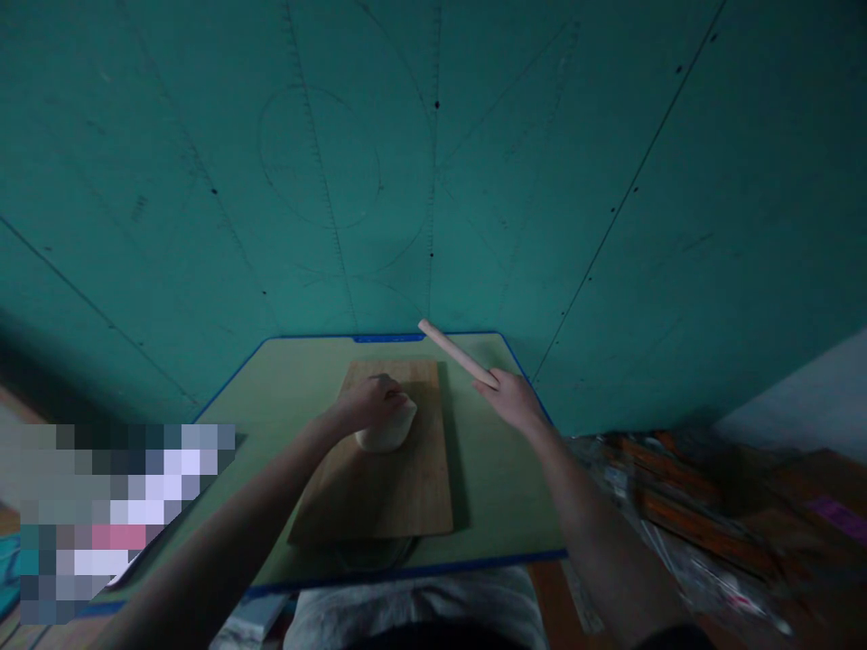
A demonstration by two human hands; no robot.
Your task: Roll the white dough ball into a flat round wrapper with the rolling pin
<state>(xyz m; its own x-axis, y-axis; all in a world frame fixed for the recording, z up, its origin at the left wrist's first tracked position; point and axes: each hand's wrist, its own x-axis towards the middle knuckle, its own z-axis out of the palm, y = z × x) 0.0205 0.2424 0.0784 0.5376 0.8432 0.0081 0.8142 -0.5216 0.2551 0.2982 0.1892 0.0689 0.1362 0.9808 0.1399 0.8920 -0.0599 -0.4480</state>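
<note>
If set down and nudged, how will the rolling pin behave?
Likely stiff: the pin juts straight from the right hand without sagging. Probably light, being slim and held near one end. Apt to roll, I'd guess, since it looks round.

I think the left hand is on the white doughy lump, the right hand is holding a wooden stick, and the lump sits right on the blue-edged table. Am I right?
Not quite: the head view shows the white doughy lump on a wooden board, not directly on the blue-edged table. The rest is right.
</note>
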